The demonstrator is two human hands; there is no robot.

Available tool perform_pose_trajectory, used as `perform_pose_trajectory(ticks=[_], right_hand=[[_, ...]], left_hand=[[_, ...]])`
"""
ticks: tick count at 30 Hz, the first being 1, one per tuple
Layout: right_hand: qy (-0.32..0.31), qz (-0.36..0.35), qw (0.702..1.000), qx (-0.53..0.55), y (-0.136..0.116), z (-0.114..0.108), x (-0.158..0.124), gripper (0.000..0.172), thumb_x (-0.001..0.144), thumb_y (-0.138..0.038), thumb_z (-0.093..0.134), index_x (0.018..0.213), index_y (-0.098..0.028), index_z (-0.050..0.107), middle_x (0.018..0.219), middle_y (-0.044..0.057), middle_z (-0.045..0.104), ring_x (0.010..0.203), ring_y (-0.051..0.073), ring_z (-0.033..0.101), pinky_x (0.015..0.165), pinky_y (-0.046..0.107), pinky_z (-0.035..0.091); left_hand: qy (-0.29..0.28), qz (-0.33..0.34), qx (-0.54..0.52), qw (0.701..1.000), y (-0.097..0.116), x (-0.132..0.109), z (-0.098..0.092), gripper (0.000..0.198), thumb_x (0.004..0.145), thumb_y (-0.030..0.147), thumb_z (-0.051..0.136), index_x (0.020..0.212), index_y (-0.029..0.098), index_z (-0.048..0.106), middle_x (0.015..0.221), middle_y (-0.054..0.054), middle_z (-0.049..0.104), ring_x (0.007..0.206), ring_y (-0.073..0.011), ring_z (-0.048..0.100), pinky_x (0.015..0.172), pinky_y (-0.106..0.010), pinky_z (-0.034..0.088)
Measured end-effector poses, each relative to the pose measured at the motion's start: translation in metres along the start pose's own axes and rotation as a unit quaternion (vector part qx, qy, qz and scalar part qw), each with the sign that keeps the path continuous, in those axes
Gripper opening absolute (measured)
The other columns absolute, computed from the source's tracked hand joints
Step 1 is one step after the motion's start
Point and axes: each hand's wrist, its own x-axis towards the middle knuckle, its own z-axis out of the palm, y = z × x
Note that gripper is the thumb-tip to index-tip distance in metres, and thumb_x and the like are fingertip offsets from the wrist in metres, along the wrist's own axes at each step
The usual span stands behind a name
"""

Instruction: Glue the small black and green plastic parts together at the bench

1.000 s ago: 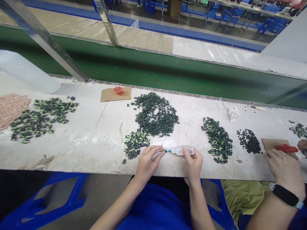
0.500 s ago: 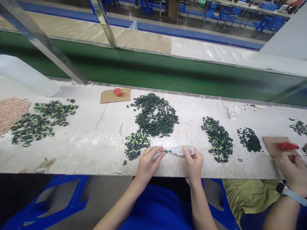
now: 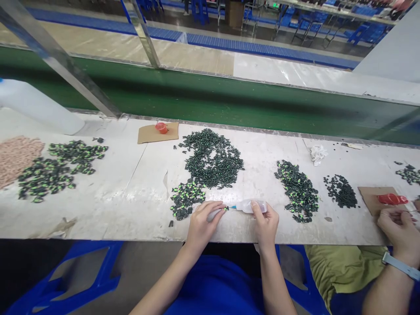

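Between its thumb and fingers my left hand (image 3: 204, 218) pinches a small black-and-green piece (image 3: 226, 208) near the table's front edge. My right hand (image 3: 265, 221) is closed on a translucent squeeze bottle (image 3: 251, 206), which lies level with its thin blue tip pointing left, close to the piece. Whether tip and piece touch is too small to tell. Beside my left hand is a pile of black-and-green pieces (image 3: 187, 199). Behind it spreads a larger pile of small dark pieces (image 3: 215, 164).
A red cup (image 3: 161, 127) rests on cardboard (image 3: 144, 134) at the back. More dark-and-green pieces (image 3: 298, 192) and round black pieces (image 3: 343, 192) lie rightward. Another person's hand (image 3: 398, 227) is at far right by a red object (image 3: 392, 199). A white jug (image 3: 39, 107) lies back left.
The bottle and my right hand have shifted very slightly right, away from the piece. My left hand has hardly moved. The other person's hand and wrist have turned a little.
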Motion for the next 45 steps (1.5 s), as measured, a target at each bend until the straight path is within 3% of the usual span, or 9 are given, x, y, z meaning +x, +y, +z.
perform_pose_trajectory(ticks=[15, 21, 24, 29, 32, 36, 40, 45], right_hand=[[-0.009, -0.002, 1.0, 0.004, 0.004, 0.0, 0.002, 0.034, 0.069, -0.046, 0.066, 0.055, -0.017, 0.056, 0.05, -0.002, 0.051, 0.052, 0.012, 0.044, 0.048, 0.024, 0.036], [0.01, 0.003, 1.0, 0.018, 0.011, -0.001, 0.003, 0.035, 0.068, -0.047, 0.069, 0.055, -0.017, 0.056, 0.05, -0.003, 0.051, 0.051, 0.012, 0.045, 0.049, 0.025, 0.037], [0.049, 0.012, 0.996, 0.08, 0.015, -0.005, 0.005, 0.034, 0.067, -0.048, 0.07, 0.061, -0.016, 0.059, 0.055, -0.002, 0.056, 0.053, 0.013, 0.048, 0.05, 0.025, 0.04], [0.04, 0.019, 0.986, 0.162, 0.009, -0.006, 0.006, 0.034, 0.061, -0.038, 0.079, 0.075, -0.019, 0.055, 0.07, 0.002, 0.068, 0.069, 0.018, 0.064, 0.066, 0.03, 0.049], [0.009, 0.019, 0.984, 0.178, -0.001, -0.001, 0.011, 0.046, 0.055, -0.03, 0.083, 0.078, -0.022, 0.045, 0.082, 0.005, 0.074, 0.084, 0.022, 0.069, 0.078, 0.034, 0.051], [0.048, 0.001, 0.995, 0.087, -0.007, 0.005, 0.026, 0.052, 0.053, -0.035, 0.083, 0.086, -0.023, 0.045, 0.096, 0.012, 0.075, 0.094, 0.027, 0.069, 0.087, 0.042, 0.049], [0.089, -0.014, 0.991, -0.096, -0.002, 0.005, 0.04, 0.047, 0.054, -0.04, 0.081, 0.087, -0.021, 0.054, 0.086, 0.011, 0.076, 0.095, 0.03, 0.068, 0.09, 0.046, 0.045], [0.072, -0.07, 0.989, -0.11, 0.006, 0.0, 0.03, 0.06, 0.057, -0.042, 0.08, 0.107, -0.019, 0.056, 0.108, 0.014, 0.071, 0.099, 0.028, 0.066, 0.088, 0.042, 0.048]], left_hand=[[0.002, -0.003, -0.031, 0.999, -0.001, 0.001, 0.002, 0.01, 0.086, 0.023, 0.062, 0.091, 0.021, 0.07, 0.09, -0.006, 0.074, 0.084, -0.02, 0.073, 0.079, -0.034, 0.061], [0.003, -0.006, -0.04, 0.999, -0.001, 0.001, 0.003, 0.009, 0.085, 0.023, 0.062, 0.091, 0.021, 0.069, 0.09, -0.006, 0.074, 0.083, -0.0196, 0.073, 0.079, -0.034, 0.06], [0.003, -0.004, -0.036, 0.999, -0.003, 0.001, 0.003, 0.01, 0.086, 0.024, 0.062, 0.091, 0.021, 0.069, 0.09, -0.006, 0.074, 0.084, -0.02, 0.073, 0.079, -0.034, 0.06], [-0.042, 0.012, -0.018, 0.999, -0.005, 0.008, -0.005, 0.016, 0.085, 0.028, 0.063, 0.1, 0.023, 0.068, 0.093, -0.005, 0.076, 0.087, -0.0213, 0.072, 0.079, -0.035, 0.058], [0.002, 0.051, 0.067, 0.996, -0.001, 0.023, -0.009, 0.015, 0.086, 0.023, 0.061, 0.099, 0.025, 0.069, 0.096, -0.005, 0.075, 0.091, -0.0245, 0.068, 0.08, -0.041, 0.053], [0.076, 0.071, 0.213, 0.972, 0.01, 0.048, -0.008, 0.013, 0.086, 0.015, 0.06, 0.084, 0.024, 0.07, 0.095, -0.009, 0.071, 0.099, -0.0309, 0.057, 0.08, -0.048, 0.043], [0.026, 0.062, 0.268, 0.961, 0.017, 0.062, -0.003, 0.016, 0.084, 0.011, 0.061, 0.075, 0.021, 0.07, 0.098, -0.01, 0.065, 0.104, -0.0319, 0.049, 0.082, -0.05, 0.04], [-0.048, 0.02, 0.267, 0.962, 0.016, 0.067, -0.004, 0.017, 0.082, 0.007, 0.062, 0.074, 0.019, 0.071, 0.106, -0.011, 0.062, 0.113, -0.0324, 0.044, 0.087, -0.05, 0.038]])
